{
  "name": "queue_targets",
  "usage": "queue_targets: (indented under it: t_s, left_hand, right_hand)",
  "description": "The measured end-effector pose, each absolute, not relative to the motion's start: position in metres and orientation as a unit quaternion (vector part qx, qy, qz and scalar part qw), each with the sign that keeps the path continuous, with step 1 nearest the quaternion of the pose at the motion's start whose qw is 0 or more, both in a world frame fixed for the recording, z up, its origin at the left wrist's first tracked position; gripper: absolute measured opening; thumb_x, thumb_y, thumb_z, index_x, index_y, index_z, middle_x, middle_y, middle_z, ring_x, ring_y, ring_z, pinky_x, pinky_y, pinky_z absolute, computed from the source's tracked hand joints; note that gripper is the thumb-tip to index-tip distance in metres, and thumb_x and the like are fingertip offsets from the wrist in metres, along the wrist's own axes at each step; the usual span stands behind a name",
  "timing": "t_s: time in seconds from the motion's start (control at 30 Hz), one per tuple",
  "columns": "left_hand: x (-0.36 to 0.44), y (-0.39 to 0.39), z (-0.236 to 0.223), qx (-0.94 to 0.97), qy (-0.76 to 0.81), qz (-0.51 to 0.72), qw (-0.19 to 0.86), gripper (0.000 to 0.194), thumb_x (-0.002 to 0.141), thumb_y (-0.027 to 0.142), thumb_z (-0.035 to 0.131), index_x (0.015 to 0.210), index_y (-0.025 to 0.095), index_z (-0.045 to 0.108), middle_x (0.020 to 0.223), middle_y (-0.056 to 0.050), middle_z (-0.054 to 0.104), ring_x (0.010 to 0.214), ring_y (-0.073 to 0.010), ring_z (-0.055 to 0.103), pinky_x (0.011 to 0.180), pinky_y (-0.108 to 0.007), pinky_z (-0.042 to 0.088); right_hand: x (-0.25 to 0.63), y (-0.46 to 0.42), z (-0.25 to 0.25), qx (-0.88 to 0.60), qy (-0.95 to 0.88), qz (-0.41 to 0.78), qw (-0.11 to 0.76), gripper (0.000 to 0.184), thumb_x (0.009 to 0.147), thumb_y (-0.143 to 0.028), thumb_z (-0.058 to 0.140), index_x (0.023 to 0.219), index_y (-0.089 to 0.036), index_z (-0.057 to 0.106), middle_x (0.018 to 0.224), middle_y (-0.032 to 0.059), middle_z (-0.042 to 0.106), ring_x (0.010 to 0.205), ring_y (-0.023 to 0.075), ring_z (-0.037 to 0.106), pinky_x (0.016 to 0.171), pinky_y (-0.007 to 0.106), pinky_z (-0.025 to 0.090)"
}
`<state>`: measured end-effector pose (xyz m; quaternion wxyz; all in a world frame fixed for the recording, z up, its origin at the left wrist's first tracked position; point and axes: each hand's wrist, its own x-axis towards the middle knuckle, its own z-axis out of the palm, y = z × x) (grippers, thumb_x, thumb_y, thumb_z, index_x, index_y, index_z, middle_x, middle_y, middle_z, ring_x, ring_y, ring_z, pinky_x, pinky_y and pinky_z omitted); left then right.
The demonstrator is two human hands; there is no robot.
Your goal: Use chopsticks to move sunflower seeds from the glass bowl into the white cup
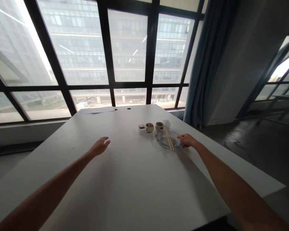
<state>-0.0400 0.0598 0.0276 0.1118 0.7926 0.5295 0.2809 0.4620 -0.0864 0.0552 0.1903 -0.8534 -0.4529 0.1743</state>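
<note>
My right hand [186,140] grips the right rim of a clear glass plate [161,140], thumb and fingers pinched on its edge. A pair of wooden chopsticks [169,140] lies across the plate, their near ends reaching past its front rim. Over the left part of the table my left hand [100,146] is held out with its fingers apart and nothing in it. Behind the plate stand two small beige cups, a left cup [149,129] with brownish pieces in it and a right cup [159,126] with a dark mark. Left of them is a small white square dish [142,130] holding dark bits.
All this stands on a long white table [125,186]. A crumpled clear wrapper or small container [167,123] sits behind the plate. Papers [96,110] lie at the far left end, near two dark round holes. Windows and a blue curtain [204,64] are beyond.
</note>
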Motion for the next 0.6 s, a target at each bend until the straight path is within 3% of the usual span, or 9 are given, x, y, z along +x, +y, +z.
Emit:
queue_targets:
  t_s: [0.07,0.17,0.23,0.3,0.4,0.5,0.6]
  left_hand:
    - [-0.04,0.048,0.014,0.791,0.543,0.258,0.112,0.058,0.093,0.05,0.035,0.126,0.01,0.061,0.136,-0.022,0.061,0.124,-0.0326,0.061,0.102,-0.044,0.049]
    - [-0.033,0.034,0.003,0.802,0.544,0.223,0.103,0.06,0.093,0.046,0.036,0.136,0.008,0.054,0.144,-0.023,0.054,0.135,-0.0329,0.052,0.111,-0.046,0.041]
    - [-0.025,0.026,0.003,0.816,0.535,0.2,0.084,0.061,0.092,0.043,0.04,0.142,0.008,0.047,0.152,-0.021,0.045,0.143,-0.0316,0.042,0.116,-0.046,0.034]
    - [-0.015,0.019,0.008,0.822,0.539,0.17,0.072,0.063,0.093,0.04,0.042,0.147,0.007,0.041,0.157,-0.021,0.037,0.148,-0.0318,0.033,0.12,-0.047,0.028]
    - [0.001,0.008,0.016,0.819,0.552,0.147,0.047,0.066,0.096,0.04,0.038,0.152,0.006,0.033,0.163,-0.021,0.025,0.152,-0.0327,0.021,0.122,-0.051,0.02]
    - [0.011,-0.002,0.015,0.807,0.579,0.111,0.03,0.068,0.097,0.04,0.032,0.155,0.004,0.026,0.165,-0.02,0.015,0.154,-0.0305,0.012,0.123,-0.05,0.014]
    - [0.014,-0.008,0.006,0.797,0.6,0.054,0.049,0.068,0.097,0.039,0.028,0.155,0.003,0.025,0.166,-0.018,0.015,0.154,-0.0277,0.013,0.124,-0.047,0.014]
  right_hand:
    - [0.454,-0.091,0.067,-0.865,-0.447,0.103,0.204,0.04,0.101,-0.044,0.04,0.107,-0.02,0.071,0.088,0.0187,0.073,0.095,0.0345,0.072,0.085,0.05,0.053]
    - [0.402,-0.09,0.085,-0.845,-0.474,-0.027,0.245,0.047,0.104,-0.044,0.028,0.128,-0.021,0.062,0.132,0.0176,0.062,0.131,0.0369,0.052,0.107,0.053,0.038]
    - [0.344,-0.084,0.09,-0.787,-0.553,-0.079,0.262,0.051,0.104,-0.046,0.028,0.134,-0.017,0.057,0.141,0.0193,0.056,0.134,0.0385,0.047,0.111,0.051,0.034]
    - [0.28,-0.075,0.084,-0.732,-0.633,-0.048,0.247,0.053,0.104,-0.045,0.026,0.137,-0.014,0.055,0.143,0.0182,0.055,0.135,0.0336,0.048,0.113,0.042,0.033]
    - [0.201,-0.059,0.057,-0.681,-0.715,0.043,0.155,0.059,0.104,-0.046,0.03,0.147,-0.008,0.045,0.154,0.0162,0.044,0.143,0.0257,0.039,0.118,0.035,0.026]
    - [0.162,-0.046,0.024,-0.681,-0.72,0.076,0.111,0.06,0.103,-0.041,0.032,0.152,-0.007,0.038,0.162,0.0155,0.029,0.151,0.0257,0.024,0.122,0.042,0.018]
    - [0.153,-0.039,0.002,-0.694,-0.709,0.091,0.084,0.063,0.102,-0.038,0.029,0.156,-0.006,0.03,0.165,0.0142,0.02,0.153,0.0255,0.017,0.123,0.048,0.012]
